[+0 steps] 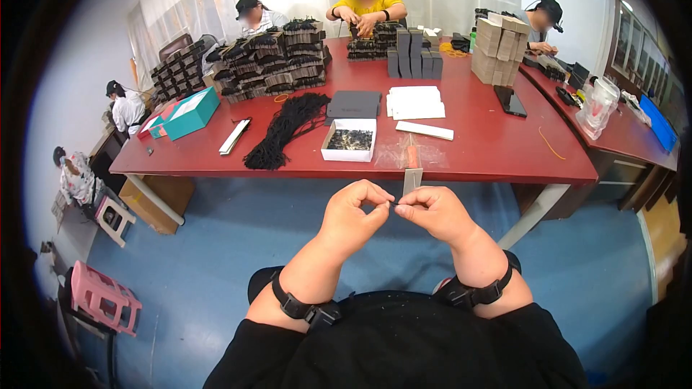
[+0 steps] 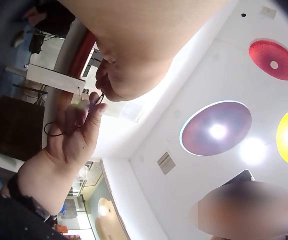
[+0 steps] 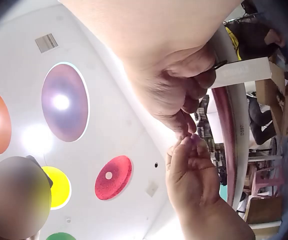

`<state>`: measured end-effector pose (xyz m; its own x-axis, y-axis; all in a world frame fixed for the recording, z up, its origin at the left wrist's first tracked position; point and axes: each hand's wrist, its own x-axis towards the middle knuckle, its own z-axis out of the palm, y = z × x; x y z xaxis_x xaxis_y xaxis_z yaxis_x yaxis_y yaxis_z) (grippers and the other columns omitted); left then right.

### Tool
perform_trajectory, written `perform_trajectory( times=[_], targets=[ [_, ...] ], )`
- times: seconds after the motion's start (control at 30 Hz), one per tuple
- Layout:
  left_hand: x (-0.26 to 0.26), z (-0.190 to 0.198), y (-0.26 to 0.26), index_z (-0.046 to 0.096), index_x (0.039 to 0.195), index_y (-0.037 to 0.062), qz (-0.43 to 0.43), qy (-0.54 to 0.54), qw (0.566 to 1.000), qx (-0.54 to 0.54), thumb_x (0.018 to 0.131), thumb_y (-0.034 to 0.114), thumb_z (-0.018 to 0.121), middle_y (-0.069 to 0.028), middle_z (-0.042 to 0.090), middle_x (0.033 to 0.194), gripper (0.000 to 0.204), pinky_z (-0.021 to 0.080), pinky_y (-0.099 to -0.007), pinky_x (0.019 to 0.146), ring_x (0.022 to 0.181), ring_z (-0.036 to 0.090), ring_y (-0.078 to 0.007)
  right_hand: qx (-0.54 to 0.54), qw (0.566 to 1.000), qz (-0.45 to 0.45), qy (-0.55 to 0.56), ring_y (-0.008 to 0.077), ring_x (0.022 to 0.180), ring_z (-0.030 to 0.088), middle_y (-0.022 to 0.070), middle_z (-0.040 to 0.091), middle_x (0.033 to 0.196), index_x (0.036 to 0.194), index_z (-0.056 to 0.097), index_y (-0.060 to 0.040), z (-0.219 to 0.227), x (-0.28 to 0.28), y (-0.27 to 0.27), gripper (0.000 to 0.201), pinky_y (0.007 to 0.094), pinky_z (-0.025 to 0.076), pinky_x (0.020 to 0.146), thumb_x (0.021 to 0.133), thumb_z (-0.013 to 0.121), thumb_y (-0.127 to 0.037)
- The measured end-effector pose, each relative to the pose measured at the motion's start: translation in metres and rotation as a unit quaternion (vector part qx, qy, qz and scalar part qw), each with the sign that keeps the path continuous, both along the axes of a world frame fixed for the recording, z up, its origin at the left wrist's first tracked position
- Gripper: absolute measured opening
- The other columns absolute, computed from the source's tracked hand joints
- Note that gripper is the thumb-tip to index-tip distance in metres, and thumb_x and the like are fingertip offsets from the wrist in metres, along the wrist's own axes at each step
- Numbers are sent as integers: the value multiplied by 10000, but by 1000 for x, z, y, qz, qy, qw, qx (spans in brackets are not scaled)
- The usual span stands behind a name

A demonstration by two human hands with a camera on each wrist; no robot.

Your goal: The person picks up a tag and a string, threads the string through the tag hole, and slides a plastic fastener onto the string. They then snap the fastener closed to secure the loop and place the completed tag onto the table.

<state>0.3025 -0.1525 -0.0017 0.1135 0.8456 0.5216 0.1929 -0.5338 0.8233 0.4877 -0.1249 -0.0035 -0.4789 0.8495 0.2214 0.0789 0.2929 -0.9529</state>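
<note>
Thumb and forefinger of my left hand [image 1: 353, 216] pinch one end of a thin black cord [image 1: 393, 204]. My right hand [image 1: 440, 212] pinches the same cord close by, so the fingertips of both hands nearly meet in front of the table edge. In the left wrist view, a loop of the black cord [image 2: 48, 131] hangs out beside the right hand [image 2: 74, 135]. Just beyond the right fingertips, a narrow grey plate [image 1: 412, 179] overlaps the table edge; the left wrist view shows a small hole near its end.
On the red table [image 1: 288, 151] lie a bundle of black cords [image 1: 288, 126], a white box of small dark pieces [image 1: 349, 153], white cards [image 1: 416, 102] and a phone [image 1: 509, 101]. Stacked grey tags [image 1: 267, 65] stand farther back. Other people sit around the table.
</note>
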Motion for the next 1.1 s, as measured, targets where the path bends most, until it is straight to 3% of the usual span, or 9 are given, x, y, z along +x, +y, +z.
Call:
perform_trajectory(
  times=[0.13,0.23,0.47,0.53,0.63,0.83,0.9,1.03,1.1],
  targets=[
    [3,0,-1,502,811,26,-31,-49,998,-33,766,-87,596,-94,619,861,153,486,-253,735,808,589,-119,53,998,22,27,27,632,422,-48,518,707,868,652,-18,-2,2,2,128,204,361,548,829,652,-139],
    [1,0,0,488,840,40,-81,-137,983,-87,773,-86,593,-91,626,876,177,488,-247,742,806,590,-111,-23,992,99,75,31,660,411,-51,496,735,854,613,-24,-4,6,4,111,198,355,580,855,611,-136],
    [5,9,-2,540,917,16,-101,-139,978,-120,751,-55,620,-56,603,879,197,466,-259,762,824,570,-116,-3,984,132,117,48,677,407,-46,480,732,791,558,-27,-6,12,11,105,219,357,612,854,544,-110],
    [5,24,-8,581,1027,39,38,155,977,142,692,-68,669,-54,568,877,363,469,-277,741,823,553,-170,6,987,126,102,52,672,412,-42,481,720,782,557,-26,-3,15,13,94,227,360,607,840,538,-97],
    [3,38,-18,612,1077,68,70,291,936,188,645,-18,711,-70,519,870,451,456,-314,727,830,518,-234,66,994,88,14,67,646,439,-11,493,672,769,561,-18,8,18,11,85,242,370,589,812,538,-87],
    [10,26,-8,627,886,19,75,368,902,215,694,60,670,-100,564,785,201,468,-372,687,781,565,-293,166,979,69,-93,171,582,517,74,536,636,756,572,-30,23,12,6,79,300,405,556,774,571,-107],
    [10,21,-4,639,822,22,71,389,898,192,715,80,659,-98,576,756,123,471,-374,680,766,568,-306,342,924,24,-172,248,593,558,77,579,668,748,592,-57,29,12,6,54,332,436,553,744,590,-110],
    [6,25,2,635,764,10,85,347,921,154,725,77,672,-93,593,698,86,476,-352,624,673,597,-248,466,856,-38,-220,272,619,574,65,600,689,745,612,-84,39,8,9,52,357,459,559,723,614,-131],
    [4,39,1,630,746,-1,29,283,957,-60,755,89,684,-79,618,667,105,464,-303,557,597,596,-155,525,825,-88,-190,245,587,575,61,600,672,770,621,-94,39,2,7,109,337,454,524,672,669,-101]
  ],
)
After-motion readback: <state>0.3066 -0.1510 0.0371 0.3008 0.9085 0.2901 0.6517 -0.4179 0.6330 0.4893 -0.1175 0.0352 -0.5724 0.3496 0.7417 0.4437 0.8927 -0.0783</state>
